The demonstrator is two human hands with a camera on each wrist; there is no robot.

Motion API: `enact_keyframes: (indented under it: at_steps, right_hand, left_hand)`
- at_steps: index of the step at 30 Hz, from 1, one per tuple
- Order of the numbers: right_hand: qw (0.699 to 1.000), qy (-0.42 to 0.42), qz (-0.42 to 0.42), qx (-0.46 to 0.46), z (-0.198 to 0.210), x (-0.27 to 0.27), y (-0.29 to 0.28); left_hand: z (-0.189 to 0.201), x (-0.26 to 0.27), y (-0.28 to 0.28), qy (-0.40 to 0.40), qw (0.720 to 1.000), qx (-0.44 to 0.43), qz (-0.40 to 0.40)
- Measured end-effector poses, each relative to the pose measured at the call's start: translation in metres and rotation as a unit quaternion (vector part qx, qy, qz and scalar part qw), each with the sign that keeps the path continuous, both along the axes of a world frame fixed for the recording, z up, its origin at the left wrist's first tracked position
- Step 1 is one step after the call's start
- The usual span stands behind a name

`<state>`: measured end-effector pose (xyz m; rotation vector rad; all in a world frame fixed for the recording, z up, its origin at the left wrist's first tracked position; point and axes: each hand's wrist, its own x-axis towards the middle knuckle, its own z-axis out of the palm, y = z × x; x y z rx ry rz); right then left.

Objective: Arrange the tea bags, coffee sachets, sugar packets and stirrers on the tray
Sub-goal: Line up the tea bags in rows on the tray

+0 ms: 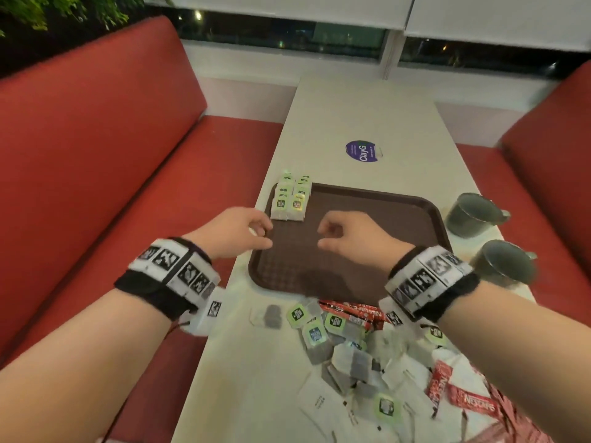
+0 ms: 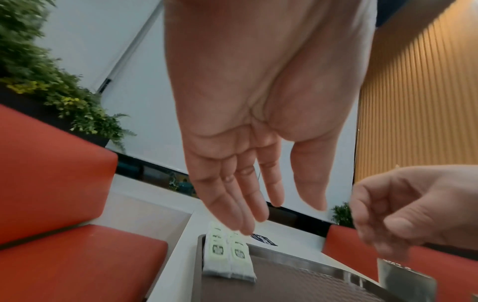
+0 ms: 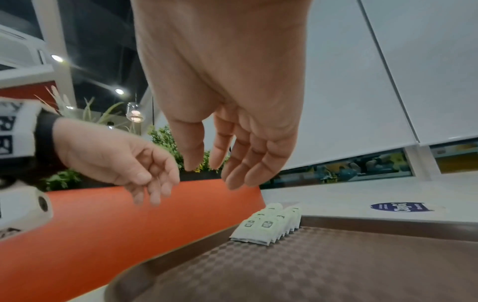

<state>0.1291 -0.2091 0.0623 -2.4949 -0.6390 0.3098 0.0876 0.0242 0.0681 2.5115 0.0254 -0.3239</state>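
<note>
Both of my hands hang empty over the tray (image 1: 415, 212), left hand (image 1: 238, 233) at its left rim, right hand (image 1: 348, 236) above its bare middle, fingers loosely curled. The stacked tea bags (image 1: 291, 199) sit in two overlapping rows in the far left corner. Next I should reach back to the loose tea bags (image 1: 315, 330) piled on the counter (image 1: 361, 116) and keep the rows tight, green labels up, leaving room for the red coffee sachets (image 1: 460, 398).

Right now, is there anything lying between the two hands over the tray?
No. In the head view, only bare brown tray floor shows between the left hand and right hand.
</note>
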Motion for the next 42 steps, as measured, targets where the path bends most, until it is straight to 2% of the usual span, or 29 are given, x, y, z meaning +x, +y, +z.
enact_keyframes:
  at_steps: [4,7,12,14,17,23,26,30,34,38,42]
  right_hand:
    - [0.997,0.007,0.025,-0.07,-0.011,-0.06,-0.027]
    - [0.989,0.017,0.043,-0.144,-0.027,-0.092,-0.034]
    - [0.938,-0.007,0.064,-0.34,-0.038,-0.122,-0.038]
    - [0.922,-0.017,0.068,-0.38,-0.041,-0.129,-0.039]
    - [0.915,-0.042,0.07,-0.395,-0.046,-0.132,-0.038]
    - [0.934,-0.016,0.057,-0.353,-0.047,-0.128,-0.038]
    - [0.953,0.012,0.047,-0.298,-0.046,-0.127,-0.041]
    - [0.973,0.045,0.046,-0.221,-0.044,-0.125,-0.046]
    - [0.991,0.091,0.017,-0.094,-0.037,-0.124,-0.052]
    - [0.991,0.126,-0.052,-0.002,-0.029,-0.12,-0.06]
    - [0.987,0.142,-0.068,0.025,-0.029,-0.119,-0.067]
  left_hand:
    - [-0.024,-0.055,-0.01,0.043,0.999,-0.013,-0.003]
    - [-0.045,-0.074,-0.036,0.07,0.997,0.006,-0.045]
    - [-0.066,-0.096,-0.087,0.067,0.986,0.053,-0.143]
    - [-0.072,-0.103,-0.102,0.071,0.983,0.062,-0.16]
    - [-0.075,-0.106,-0.114,0.05,0.984,0.097,-0.138]
    - [-0.08,-0.1,-0.117,0.001,0.993,0.097,-0.061]
    - [-0.082,-0.098,-0.118,-0.001,0.995,0.086,-0.043]
    - [-0.085,-0.099,-0.118,-0.011,0.992,0.119,-0.052]
    - [-0.088,-0.102,-0.118,-0.01,0.994,0.099,-0.044]
    - [-0.088,-0.104,-0.119,-0.011,0.996,0.075,-0.039]
    - [-0.084,-0.105,-0.118,-0.009,0.998,0.047,-0.04]
